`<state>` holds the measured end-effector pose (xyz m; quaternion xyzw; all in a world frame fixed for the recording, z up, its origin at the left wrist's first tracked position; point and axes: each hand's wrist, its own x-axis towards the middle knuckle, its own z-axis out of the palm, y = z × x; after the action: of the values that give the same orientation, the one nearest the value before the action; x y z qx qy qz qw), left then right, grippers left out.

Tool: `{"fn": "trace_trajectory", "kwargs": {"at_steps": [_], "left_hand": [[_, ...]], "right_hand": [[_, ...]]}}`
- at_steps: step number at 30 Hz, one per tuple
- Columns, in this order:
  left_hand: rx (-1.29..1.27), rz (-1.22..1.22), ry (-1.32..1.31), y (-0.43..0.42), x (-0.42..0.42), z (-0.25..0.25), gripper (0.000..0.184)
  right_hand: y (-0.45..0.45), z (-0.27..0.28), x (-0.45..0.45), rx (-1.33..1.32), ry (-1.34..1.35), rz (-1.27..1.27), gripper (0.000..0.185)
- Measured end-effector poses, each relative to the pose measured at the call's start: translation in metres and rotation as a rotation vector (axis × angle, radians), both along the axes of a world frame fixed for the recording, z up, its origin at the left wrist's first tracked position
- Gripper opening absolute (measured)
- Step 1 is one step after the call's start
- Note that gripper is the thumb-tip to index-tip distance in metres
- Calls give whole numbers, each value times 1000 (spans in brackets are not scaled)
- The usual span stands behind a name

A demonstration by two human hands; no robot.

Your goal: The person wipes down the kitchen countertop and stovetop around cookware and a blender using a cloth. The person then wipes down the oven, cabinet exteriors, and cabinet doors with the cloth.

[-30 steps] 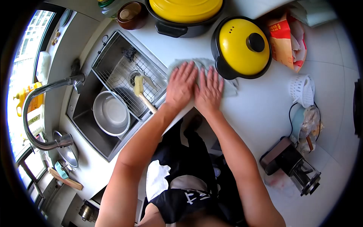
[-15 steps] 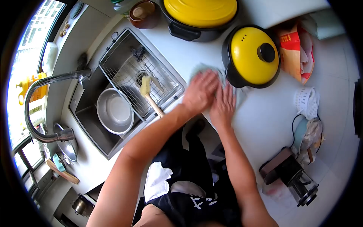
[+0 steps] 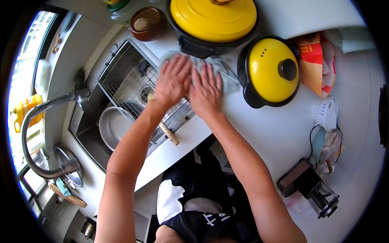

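Observation:
A pale grey-green cloth (image 3: 230,77) lies spread on the white countertop (image 3: 251,129), between the sink and the pots. My left hand (image 3: 173,83) rests flat on its left part, fingers stretched out, close to the sink's right rim. Beside it, my right hand (image 3: 206,90) is also flat on the cloth with the fingers extended. Both palms hide part of the cloth. Just beyond the fingertips stands a large black pot with a yellow lid (image 3: 212,20). To the right is a smaller yellow-lidded pot (image 3: 269,71).
On the left, the sink (image 3: 87,133) holds a wire rack (image 3: 133,87) and a metal bowl (image 3: 113,127). A brush handle (image 3: 169,133) pokes out under my left forearm. A brown pot (image 3: 148,24), a red-orange bag (image 3: 312,60), a white basket (image 3: 325,112) and a dark appliance (image 3: 300,178) stand around.
Both hands have slid left and away from me with the cloth, from beside the smaller pot to near the sink rim. The view has shifted slightly.

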<state>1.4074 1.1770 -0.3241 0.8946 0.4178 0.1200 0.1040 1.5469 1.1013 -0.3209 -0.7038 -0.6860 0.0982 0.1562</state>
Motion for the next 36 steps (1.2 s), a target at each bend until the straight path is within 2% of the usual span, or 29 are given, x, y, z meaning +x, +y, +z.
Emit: {"fn": "trace_trajectory", "kwargs": {"at_steps": [5,11,13,17,20,22,25,27,28,31,33,36], "left_hand": [[17,179,-51,-2,15,-14,50],[-2,47,38,-72,67,-2,53],[-16,-3,13,-108,95,4,52],[-149,-186,-67,-172,157,0,50],[-239,-427,-15,-212,223,8,56],[-284,-595,83,-237,271,8,53],[-341,-796,-5,-258,316,7,50],[-347,-810,-13,-249,315,4,50],[-356,-809,-23,-242,310,4,50],[-143,-564,-106,-205,312,-6,53],[-123,-441,-169,-175,347,7,47],[109,-356,-317,-139,413,-19,40]], "right_hand": [[14,-7,6,108,151,13,52],[-69,1,56,67,174,-45,53],[-113,3,82,-40,100,-56,53],[-201,5,135,-56,22,-223,55],[-270,5,172,-147,-23,-440,62],[-311,-4,189,-174,-92,-591,63],[-338,1,197,-181,-76,-720,62],[-336,5,203,-165,-28,-751,61],[-333,6,207,-159,-30,-643,60],[-278,10,254,-131,-15,-431,58],[-230,5,292,-10,-120,-441,60],[-181,-12,350,163,-181,-464,54]]}}
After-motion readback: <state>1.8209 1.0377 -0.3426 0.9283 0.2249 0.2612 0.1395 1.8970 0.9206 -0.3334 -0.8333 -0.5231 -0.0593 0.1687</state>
